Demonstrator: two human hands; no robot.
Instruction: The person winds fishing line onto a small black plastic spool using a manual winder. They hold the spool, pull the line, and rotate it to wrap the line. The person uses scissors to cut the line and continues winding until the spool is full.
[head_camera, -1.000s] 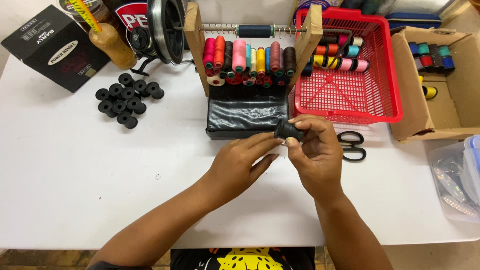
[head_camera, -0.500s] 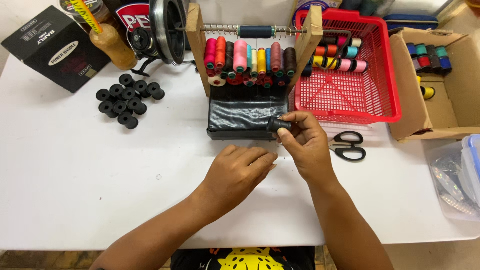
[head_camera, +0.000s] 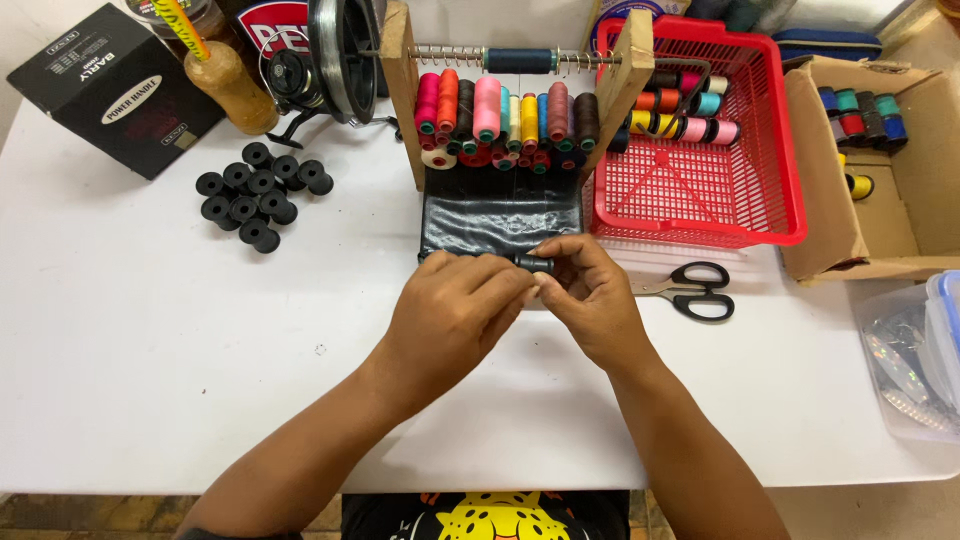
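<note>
Both hands meet over the middle of the white worktop (head_camera: 150, 330), just in front of the black pad (head_camera: 500, 215) under the thread rack (head_camera: 505, 100). The right hand (head_camera: 590, 300) pinches a small black bobbin (head_camera: 535, 264) between thumb and fingertips; the left hand (head_camera: 450, 310) has its fingers closed at the bobbin's other end. Keep both grips light and the bobbin level, clear of the scissors (head_camera: 695, 290) near the right edge

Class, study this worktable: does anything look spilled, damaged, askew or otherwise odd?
Nothing stands out. Both hands, left hand and right hand, meet on a small black spool. The other black spools sit clustered, the scissors lie flat, and the red basket stands level.
</note>
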